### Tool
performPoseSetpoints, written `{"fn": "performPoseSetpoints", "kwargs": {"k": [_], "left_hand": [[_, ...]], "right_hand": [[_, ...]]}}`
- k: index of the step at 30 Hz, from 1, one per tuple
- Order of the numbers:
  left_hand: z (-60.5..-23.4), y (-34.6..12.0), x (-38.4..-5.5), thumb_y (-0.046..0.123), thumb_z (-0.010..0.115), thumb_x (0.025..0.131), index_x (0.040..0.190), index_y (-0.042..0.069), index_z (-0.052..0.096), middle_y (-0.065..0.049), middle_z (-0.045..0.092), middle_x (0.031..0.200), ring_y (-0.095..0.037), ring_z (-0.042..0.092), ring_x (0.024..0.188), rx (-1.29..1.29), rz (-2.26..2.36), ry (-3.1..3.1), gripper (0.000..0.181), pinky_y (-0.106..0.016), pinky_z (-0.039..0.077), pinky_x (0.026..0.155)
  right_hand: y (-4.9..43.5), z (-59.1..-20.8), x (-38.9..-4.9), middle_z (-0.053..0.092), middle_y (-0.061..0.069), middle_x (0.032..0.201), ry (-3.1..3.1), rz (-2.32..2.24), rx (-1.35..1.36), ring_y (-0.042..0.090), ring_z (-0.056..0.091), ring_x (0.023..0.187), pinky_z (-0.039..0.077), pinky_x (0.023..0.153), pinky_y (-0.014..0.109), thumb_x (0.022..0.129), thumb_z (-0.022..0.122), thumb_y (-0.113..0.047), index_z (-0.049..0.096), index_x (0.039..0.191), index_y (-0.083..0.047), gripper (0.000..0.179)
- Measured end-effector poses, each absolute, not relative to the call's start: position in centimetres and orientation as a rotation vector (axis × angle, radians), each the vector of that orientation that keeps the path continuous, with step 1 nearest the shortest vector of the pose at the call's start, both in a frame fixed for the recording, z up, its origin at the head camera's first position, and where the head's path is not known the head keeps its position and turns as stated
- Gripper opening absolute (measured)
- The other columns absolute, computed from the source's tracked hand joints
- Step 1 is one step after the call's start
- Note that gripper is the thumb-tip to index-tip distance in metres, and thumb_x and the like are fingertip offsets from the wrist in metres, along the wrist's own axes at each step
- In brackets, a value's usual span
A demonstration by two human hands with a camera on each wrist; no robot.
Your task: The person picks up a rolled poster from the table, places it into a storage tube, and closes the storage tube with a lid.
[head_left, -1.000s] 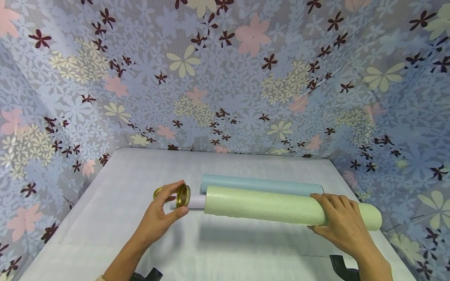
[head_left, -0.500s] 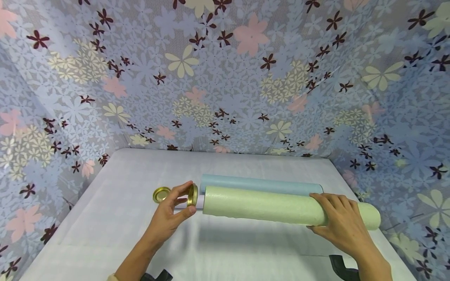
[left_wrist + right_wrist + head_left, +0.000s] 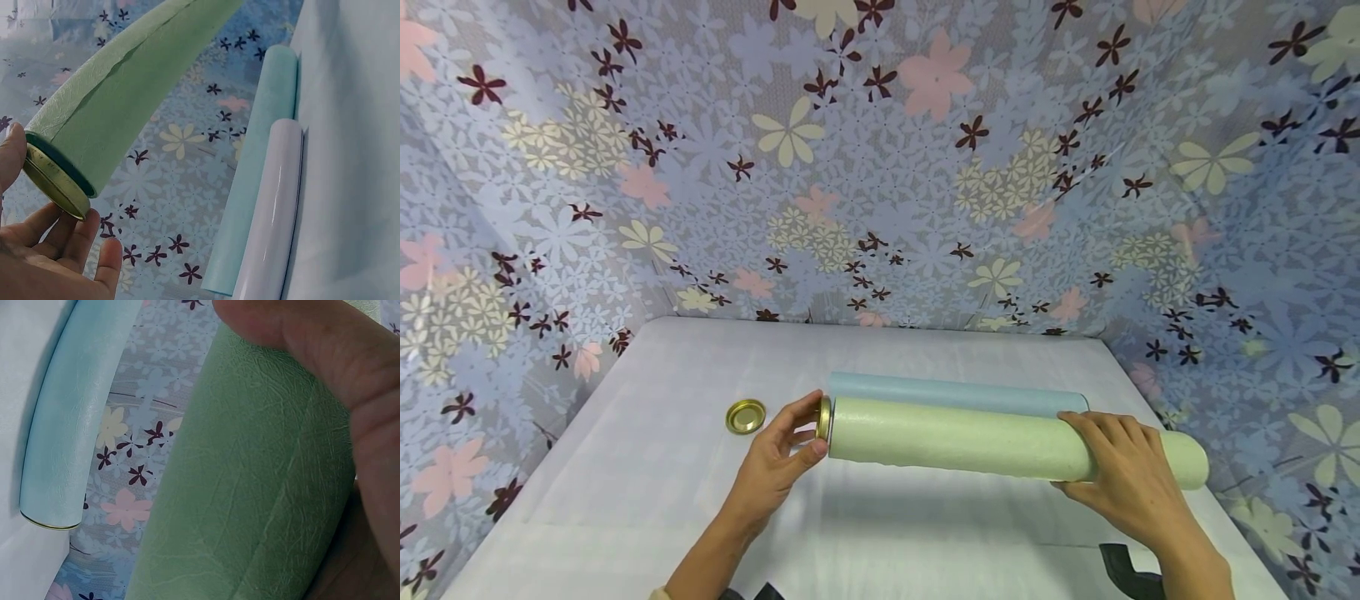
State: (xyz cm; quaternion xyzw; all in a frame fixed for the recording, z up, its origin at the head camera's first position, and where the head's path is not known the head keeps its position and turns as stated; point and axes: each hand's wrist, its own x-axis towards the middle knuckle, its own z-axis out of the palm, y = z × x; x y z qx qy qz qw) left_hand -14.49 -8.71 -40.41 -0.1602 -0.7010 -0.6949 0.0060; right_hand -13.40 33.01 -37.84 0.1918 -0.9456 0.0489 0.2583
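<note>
A long pale green tube (image 3: 955, 435) is held above the table, nearly level, in my right hand (image 3: 1127, 467), which grips it near its right end. My left hand (image 3: 778, 462) pinches a gold metal lid (image 3: 823, 418) by its rim between thumb and fingers. In the left wrist view the lid (image 3: 56, 181) sits against the tube's left end, next to a dark green band; how far it is seated I cannot tell. In the right wrist view the thumb and fingers wrap round the tube (image 3: 250, 475).
A light blue tube (image 3: 958, 393) lies on the white table (image 3: 670, 483) behind the green one. Beside it lies a white glossy tube (image 3: 272, 206), mostly hidden in the head view. A second gold lid (image 3: 746, 416) rests on the table at left. Floral cloth (image 3: 880, 167) surrounds the table.
My left hand has moved right, bringing the gold lid from a gap away up to the green tube's left end. The right hand and tube have hardly moved.
</note>
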Motion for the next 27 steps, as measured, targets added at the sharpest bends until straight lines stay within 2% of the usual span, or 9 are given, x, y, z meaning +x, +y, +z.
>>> {"fn": "performPoseSetpoints", "kwargs": {"k": [7,17,27], "left_hand": [[-40.62,-8.34,-14.32,0.012,0.062,0.09,0.143,0.014,0.038,-0.006,0.044,0.139,-0.022,0.047,0.121,-0.508,-2.262,-2.149,0.058,-0.023,0.047,0.095],[-40.8,-7.85,-14.23,0.012,0.06,0.091,0.144,0.012,0.036,-0.009,0.042,0.14,-0.029,0.047,0.123,-0.509,-2.348,-2.066,0.058,-0.023,0.049,0.095],[-41.12,-7.74,-14.41,0.015,0.062,0.091,0.142,0.019,0.039,-0.009,0.042,0.142,-0.033,0.043,0.131,-0.486,-2.415,-2.074,0.056,-0.025,0.049,0.096]], "right_hand": [[32.94,-37.86,-13.4,0.058,0.011,0.111,-2.563,0.136,0.516,0.034,0.049,0.101,0.033,0.084,0.052,0.048,0.089,-0.034,0.053,0.127,-0.016,0.089],[32.86,-38.02,-13.42,0.058,0.011,0.111,-2.558,0.136,0.521,0.034,0.049,0.1,0.033,0.083,0.052,0.048,0.089,-0.033,0.054,0.127,-0.016,0.089],[33.01,-38.05,-13.49,0.057,0.011,0.111,-2.563,0.116,0.535,0.034,0.048,0.101,0.033,0.084,0.052,0.048,0.09,-0.034,0.052,0.128,-0.017,0.09]]}}
